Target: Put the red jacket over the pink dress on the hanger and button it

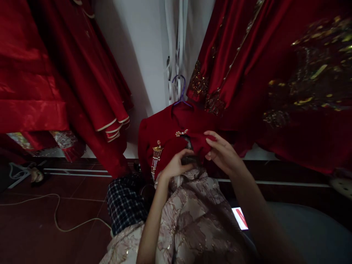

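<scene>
A dark red jacket (pixel 162 128) hangs in front of me on a purple hanger (pixel 182 96). A pearl clasp (pixel 182 133) sits at its chest, and a gold tassel ornament with beads (pixel 156 156) hangs on its left side. My right hand (pixel 222 154) has the jacket's right front edge between fingers and thumb. My left hand (pixel 177 164) is at the lower front opening, its thumb and fingers apart around a dark gap. Pale patterned brocade cloth (pixel 192 216) with gold threads lies below both hands, across my lap.
Red garments (pixel 101 73) hang at left, and red garments with gold trim (pixel 233 55) at right. Behind the hanger stands a white metal rack (pixel 176 40). A cable (pixel 56 216) runs over the tiled floor. A lit screen (pixel 240 219) glows beside my right forearm.
</scene>
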A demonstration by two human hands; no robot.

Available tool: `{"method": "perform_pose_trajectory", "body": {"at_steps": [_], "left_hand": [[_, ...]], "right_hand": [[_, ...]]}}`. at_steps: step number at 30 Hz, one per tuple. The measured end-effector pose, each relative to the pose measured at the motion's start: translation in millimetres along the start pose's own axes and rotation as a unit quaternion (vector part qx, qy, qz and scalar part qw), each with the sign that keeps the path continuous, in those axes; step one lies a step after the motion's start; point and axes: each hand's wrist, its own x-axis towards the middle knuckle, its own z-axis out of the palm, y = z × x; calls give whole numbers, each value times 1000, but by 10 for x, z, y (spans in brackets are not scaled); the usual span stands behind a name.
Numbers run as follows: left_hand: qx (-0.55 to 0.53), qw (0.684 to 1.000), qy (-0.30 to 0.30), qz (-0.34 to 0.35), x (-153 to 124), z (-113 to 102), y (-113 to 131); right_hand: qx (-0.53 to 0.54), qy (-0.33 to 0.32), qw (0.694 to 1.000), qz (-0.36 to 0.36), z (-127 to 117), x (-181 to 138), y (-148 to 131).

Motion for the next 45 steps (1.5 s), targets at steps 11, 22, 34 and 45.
{"method": "perform_pose_trajectory", "body": {"at_steps": [11,22,34,45], "left_hand": [[369,928,-54,-25,-61,61,66],[232,944,-45,-229,-382,-566,-27],[163,938,299,-66,-332,-713,-215],[43,926,373,-49,-215,-660,-220]], "right_hand": [[145,59,987,-49,-130,13,-159],[-392,59,895,-204,19,-64,-47],[-359,-215,900,-123,409,32,738],[-334,-5,927,-174,628,430,1040]]}}
